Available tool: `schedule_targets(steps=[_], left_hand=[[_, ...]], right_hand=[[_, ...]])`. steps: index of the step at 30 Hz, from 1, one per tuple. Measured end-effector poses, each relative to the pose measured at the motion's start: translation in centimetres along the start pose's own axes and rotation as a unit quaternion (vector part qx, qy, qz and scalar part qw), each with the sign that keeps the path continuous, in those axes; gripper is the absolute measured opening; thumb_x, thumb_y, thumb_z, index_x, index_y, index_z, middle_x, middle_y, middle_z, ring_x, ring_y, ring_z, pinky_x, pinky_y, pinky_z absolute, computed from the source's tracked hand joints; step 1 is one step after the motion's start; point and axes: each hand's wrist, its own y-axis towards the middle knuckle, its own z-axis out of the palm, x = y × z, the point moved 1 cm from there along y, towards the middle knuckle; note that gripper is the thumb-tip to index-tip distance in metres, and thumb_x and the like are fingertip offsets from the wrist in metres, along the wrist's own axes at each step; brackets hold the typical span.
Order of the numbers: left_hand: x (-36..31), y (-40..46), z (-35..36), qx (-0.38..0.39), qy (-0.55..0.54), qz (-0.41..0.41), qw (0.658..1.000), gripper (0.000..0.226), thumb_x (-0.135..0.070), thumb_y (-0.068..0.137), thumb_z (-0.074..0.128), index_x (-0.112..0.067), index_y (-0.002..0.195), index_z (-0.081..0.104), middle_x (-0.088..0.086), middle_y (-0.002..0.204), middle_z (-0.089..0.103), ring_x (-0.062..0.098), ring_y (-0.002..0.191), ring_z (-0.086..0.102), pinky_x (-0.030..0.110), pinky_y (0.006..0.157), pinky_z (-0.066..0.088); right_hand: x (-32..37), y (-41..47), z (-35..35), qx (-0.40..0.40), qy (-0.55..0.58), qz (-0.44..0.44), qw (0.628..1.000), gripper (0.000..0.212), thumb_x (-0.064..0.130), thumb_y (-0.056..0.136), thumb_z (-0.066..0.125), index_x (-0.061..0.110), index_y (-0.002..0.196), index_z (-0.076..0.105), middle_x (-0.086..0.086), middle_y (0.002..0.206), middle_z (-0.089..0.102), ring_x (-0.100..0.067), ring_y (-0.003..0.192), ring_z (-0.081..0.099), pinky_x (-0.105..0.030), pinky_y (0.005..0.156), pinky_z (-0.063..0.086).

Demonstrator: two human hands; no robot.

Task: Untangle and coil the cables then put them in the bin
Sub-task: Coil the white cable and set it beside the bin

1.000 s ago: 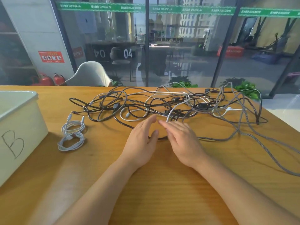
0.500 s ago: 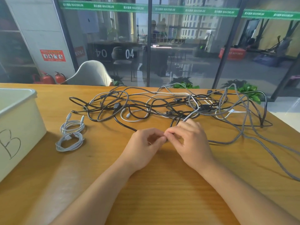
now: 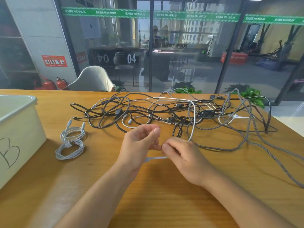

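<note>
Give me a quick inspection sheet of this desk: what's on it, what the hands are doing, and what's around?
Surface: wooden table, bare wood nearest the person.
Job's things: tangled pile of cables across the far side; two coiled white cables beside the bin, which is marked B and stands at the left edge.
Clutter: nothing seen.
Grippers: right hand pinches a white cable that runs up into the pile; its plug end sticks out toward the left hand, whose curled fingers hold nothing visible.
Cables: black, white and grey braided, crossed over one another; one braided cable trails off to the right.
Surroundings: glass wall, white chair, fire extinguishers, plants.
</note>
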Motion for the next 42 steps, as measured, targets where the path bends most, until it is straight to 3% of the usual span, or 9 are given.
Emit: schedule_targets(steps=[4,12,16,20,22,27,30,34,42], left_hand=[[-0.4,0.1,-0.4,-0.022,-0.021,-0.016,0.999,0.023,-0.027,0.100,0.065,-0.008,0.107,0.075,0.004,0.085,0.066,0.017,0.076,0.061,0.029,0.071,0.056],[-0.1,-0.2,0.3,0.026,-0.006,-0.034,0.999,0.043,-0.043,0.107,0.046,-0.012,0.113,0.076,0.011,0.108,0.077,0.026,0.103,0.071,0.038,0.087,0.058],[0.4,-0.9,1.1,0.102,0.030,-0.029,0.994,0.051,-0.037,0.113,0.032,-0.011,0.117,0.075,0.011,0.112,0.076,0.024,0.111,0.070,0.039,0.103,0.053],[0.4,-0.8,1.0,0.080,0.012,-0.021,0.996,0.053,-0.040,0.112,0.032,-0.009,0.112,0.076,0.015,0.106,0.075,0.031,0.089,0.065,0.042,0.088,0.050],[0.0,-0.5,0.5,0.052,-0.026,-0.022,0.998,0.055,-0.038,0.112,0.031,-0.005,0.106,0.075,0.014,0.112,0.076,0.030,0.095,0.066,0.040,0.084,0.048],[-0.5,-0.4,0.5,0.037,-0.070,-0.014,0.997,0.055,-0.037,0.113,0.029,-0.005,0.101,0.072,0.014,0.111,0.077,0.027,0.113,0.071,0.044,0.103,0.048],[-0.5,-0.7,1.0,0.061,-0.071,-0.034,0.995,0.061,-0.043,0.112,0.028,-0.007,0.101,0.075,0.016,0.112,0.076,0.029,0.114,0.070,0.047,0.106,0.048],[-1.1,-0.9,1.1,0.070,-0.088,-0.050,0.992,0.059,-0.043,0.111,0.031,-0.005,0.100,0.074,0.019,0.111,0.076,0.032,0.111,0.071,0.047,0.105,0.050],[-1.5,-1.2,1.2,0.117,-0.082,-0.069,0.987,0.066,-0.047,0.111,0.026,-0.005,0.098,0.075,0.017,0.114,0.076,0.029,0.114,0.070,0.044,0.103,0.050]], right_hand=[[0.1,-0.3,0.1,0.071,0.046,0.001,0.996,0.040,0.038,0.107,0.050,0.021,0.077,0.069,0.008,0.083,0.052,-0.009,0.070,0.051,-0.019,0.068,0.038],[-0.3,0.4,-0.3,-0.092,0.158,0.060,0.981,0.024,0.031,0.104,0.055,0.024,0.088,0.070,0.025,0.068,0.057,-0.003,0.065,0.051,-0.022,0.067,0.038],[0.1,0.2,0.9,-0.053,0.168,0.055,0.983,0.023,0.022,0.106,0.056,0.028,0.088,0.069,0.019,0.071,0.061,-0.004,0.061,0.049,-0.026,0.064,0.040],[0.4,0.0,1.3,0.013,0.168,0.066,0.983,0.027,0.027,0.111,0.048,0.026,0.092,0.068,0.005,0.064,0.055,-0.011,0.061,0.049,-0.035,0.063,0.043],[0.4,-0.2,1.6,0.071,0.136,0.071,0.986,0.030,0.031,0.112,0.044,0.026,0.095,0.068,0.001,0.072,0.063,-0.015,0.065,0.055,-0.034,0.066,0.045],[0.0,-0.4,1.4,0.084,0.062,0.063,0.993,0.031,0.032,0.111,0.045,0.031,0.087,0.064,-0.004,0.067,0.056,-0.021,0.060,0.049,-0.039,0.060,0.040],[0.3,-0.6,1.7,0.106,0.058,0.051,0.991,0.030,0.033,0.110,0.046,0.028,0.088,0.065,0.006,0.066,0.053,-0.010,0.061,0.046,-0.029,0.061,0.038],[0.6,-0.7,1.9,0.125,0.060,0.028,0.990,0.029,0.036,0.109,0.046,0.029,0.090,0.067,-0.003,0.069,0.055,-0.010,0.063,0.046,-0.029,0.062,0.039],[0.6,-0.7,1.5,0.147,0.097,0.024,0.984,0.028,0.028,0.111,0.047,0.024,0.091,0.068,0.009,0.066,0.050,-0.006,0.063,0.042,-0.019,0.062,0.033]])
